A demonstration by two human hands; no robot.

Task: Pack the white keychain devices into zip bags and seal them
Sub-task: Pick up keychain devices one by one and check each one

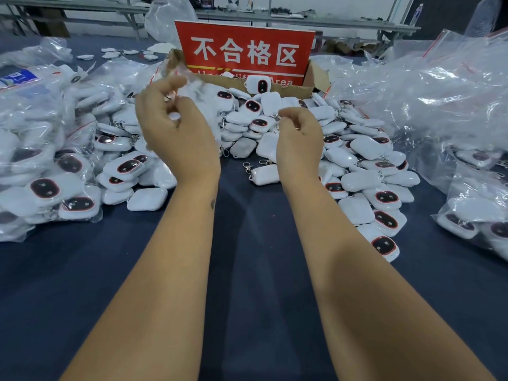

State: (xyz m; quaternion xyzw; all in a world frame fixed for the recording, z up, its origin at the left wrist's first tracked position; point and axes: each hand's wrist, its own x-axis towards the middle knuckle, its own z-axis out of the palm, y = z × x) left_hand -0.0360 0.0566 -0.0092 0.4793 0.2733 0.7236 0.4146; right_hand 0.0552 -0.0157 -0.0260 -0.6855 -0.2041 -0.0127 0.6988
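A heap of white keychain devices (357,160) with dark oval faces lies across the middle of the blue table. My left hand (176,130) is raised over the heap's left side. Its curled fingers pinch a clear zip bag (196,90), which is blurred and shows something white inside. My right hand (299,133) hovers over the middle of the heap with curled fingers. Its thumb and forefinger meet at a metal key ring (277,119) of one device. A single device (265,174) lies apart at the heap's near edge.
Bagged devices (55,171) are piled at the left. Loose clear bags (428,86) and more bagged devices (478,213) fill the right. A cardboard box (316,75) with a red sign (244,50) stands behind the heap. Bare blue tabletop (247,243) lies between my forearms.
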